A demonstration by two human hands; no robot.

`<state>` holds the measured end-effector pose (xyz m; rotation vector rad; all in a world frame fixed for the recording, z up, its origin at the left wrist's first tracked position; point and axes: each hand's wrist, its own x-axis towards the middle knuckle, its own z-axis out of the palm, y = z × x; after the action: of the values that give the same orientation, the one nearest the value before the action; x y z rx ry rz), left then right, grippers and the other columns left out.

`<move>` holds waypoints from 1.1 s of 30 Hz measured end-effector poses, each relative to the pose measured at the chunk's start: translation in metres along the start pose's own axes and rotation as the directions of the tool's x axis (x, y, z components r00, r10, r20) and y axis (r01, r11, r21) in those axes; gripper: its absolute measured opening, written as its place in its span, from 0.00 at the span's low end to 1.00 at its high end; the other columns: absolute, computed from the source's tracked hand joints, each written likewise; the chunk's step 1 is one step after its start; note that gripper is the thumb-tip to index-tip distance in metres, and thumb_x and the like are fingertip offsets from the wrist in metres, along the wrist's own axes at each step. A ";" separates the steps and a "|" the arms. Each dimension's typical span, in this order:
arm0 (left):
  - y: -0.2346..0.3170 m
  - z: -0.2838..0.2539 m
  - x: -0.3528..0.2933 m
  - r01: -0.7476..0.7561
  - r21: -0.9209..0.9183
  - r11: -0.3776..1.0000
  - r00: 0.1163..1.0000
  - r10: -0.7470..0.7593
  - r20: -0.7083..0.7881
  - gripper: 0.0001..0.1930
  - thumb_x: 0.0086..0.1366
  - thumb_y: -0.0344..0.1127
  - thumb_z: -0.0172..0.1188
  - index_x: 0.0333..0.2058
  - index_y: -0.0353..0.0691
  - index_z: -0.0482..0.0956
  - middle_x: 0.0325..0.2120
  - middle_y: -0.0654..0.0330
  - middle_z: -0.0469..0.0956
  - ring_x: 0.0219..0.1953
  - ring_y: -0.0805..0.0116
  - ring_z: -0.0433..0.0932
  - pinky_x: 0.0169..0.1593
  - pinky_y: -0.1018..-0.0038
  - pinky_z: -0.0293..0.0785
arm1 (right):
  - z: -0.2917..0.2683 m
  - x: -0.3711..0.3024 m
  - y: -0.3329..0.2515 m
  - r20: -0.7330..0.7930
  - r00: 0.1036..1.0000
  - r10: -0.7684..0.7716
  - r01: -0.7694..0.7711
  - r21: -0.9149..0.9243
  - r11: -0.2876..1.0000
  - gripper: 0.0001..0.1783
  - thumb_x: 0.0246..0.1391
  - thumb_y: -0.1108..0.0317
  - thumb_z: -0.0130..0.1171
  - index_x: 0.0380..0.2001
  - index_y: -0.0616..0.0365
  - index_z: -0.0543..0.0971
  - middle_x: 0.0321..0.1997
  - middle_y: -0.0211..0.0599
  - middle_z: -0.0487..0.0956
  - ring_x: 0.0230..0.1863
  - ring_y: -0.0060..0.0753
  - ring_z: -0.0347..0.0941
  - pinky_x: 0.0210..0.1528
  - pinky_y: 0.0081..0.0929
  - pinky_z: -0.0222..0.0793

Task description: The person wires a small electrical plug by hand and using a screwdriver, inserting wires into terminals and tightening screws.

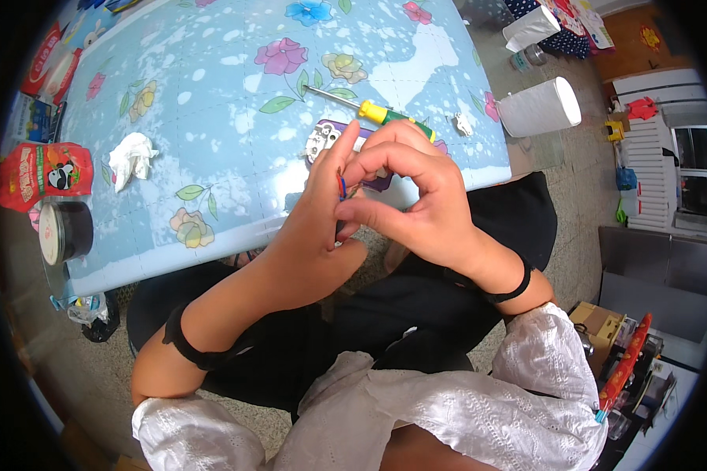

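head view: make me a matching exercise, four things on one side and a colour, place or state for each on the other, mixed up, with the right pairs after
Column one
1. Screwdriver
2. Thin wires
3. Tissue
4. Tub

Column two
A. White and crumpled
B. Dark sides, pale lid
C. Between the left hand and the right hand
D. Yellow and green handle

Right pairs: 1-D, 2-C, 3-A, 4-B
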<state>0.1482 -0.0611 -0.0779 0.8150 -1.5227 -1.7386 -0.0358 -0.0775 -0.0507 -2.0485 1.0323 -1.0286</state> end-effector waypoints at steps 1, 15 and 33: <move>-0.001 0.001 0.000 0.009 0.020 1.000 1.000 -0.008 -0.005 0.52 0.49 0.14 0.49 0.73 0.39 0.37 0.53 0.56 0.62 0.38 0.73 0.65 0.38 0.78 0.66 | 0.001 -0.001 0.000 0.000 1.000 0.000 0.000 0.002 1.000 0.13 0.40 0.75 0.74 0.32 0.59 0.83 0.33 0.30 0.78 0.36 0.26 0.70 0.41 0.25 0.66; -0.003 -0.014 0.004 0.054 0.091 0.994 0.984 -0.069 0.165 0.11 0.69 0.25 0.56 0.49 0.36 0.78 0.32 0.64 0.77 0.34 0.77 0.75 0.40 0.82 0.69 | -0.012 -0.010 0.001 -0.112 0.923 0.368 -0.248 0.558 0.792 0.05 0.56 0.76 0.65 0.35 0.64 0.79 0.34 0.28 0.81 0.33 0.11 0.71 0.36 0.15 0.65; 0.008 -0.006 -0.008 -0.001 0.079 0.997 0.983 0.016 -0.185 0.08 0.70 0.32 0.60 0.38 0.32 0.83 0.26 0.62 0.79 0.24 0.79 0.73 0.27 0.81 0.67 | -0.020 -0.012 0.000 0.001 0.940 0.342 -0.227 0.750 0.621 0.15 0.57 0.82 0.62 0.48 0.67 0.77 0.43 0.41 0.81 0.44 0.24 0.79 0.49 0.19 0.76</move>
<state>0.1580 -0.0590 -0.0708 0.9803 -1.4740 -1.5578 -0.0574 -0.0706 -0.0454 -1.1033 0.7747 -1.1789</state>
